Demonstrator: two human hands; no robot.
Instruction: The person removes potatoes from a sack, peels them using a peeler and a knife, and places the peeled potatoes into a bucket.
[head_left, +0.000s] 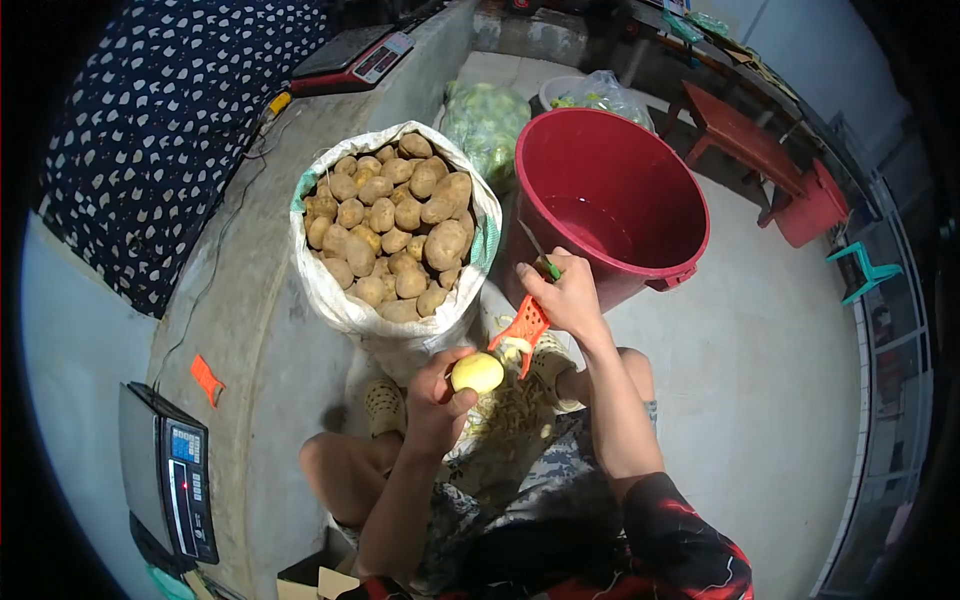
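Note:
My left hand (436, 402) is closed around a peeled yellow potato (478, 374), held over the floor between my knees. In my right hand (568, 295) is an orange peeler (524, 322), its head beside the potato, with a pale strip of peel on it. A thin object with a green part (551, 269) also sticks out of my right hand; its kind is unclear. Peelings (500, 425) lie on the floor below. Ahead, a white sack (345, 312) is full of unpeeled potatoes (385, 215).
A large red tub (612, 120) with some liquid stands right of the sack. Behind are a plastic bag of green produce (485, 125) and a red bench (740, 140). Along the left ledge are another orange peeler (207, 380), a digital scale (185, 480) and a red scale (355, 60).

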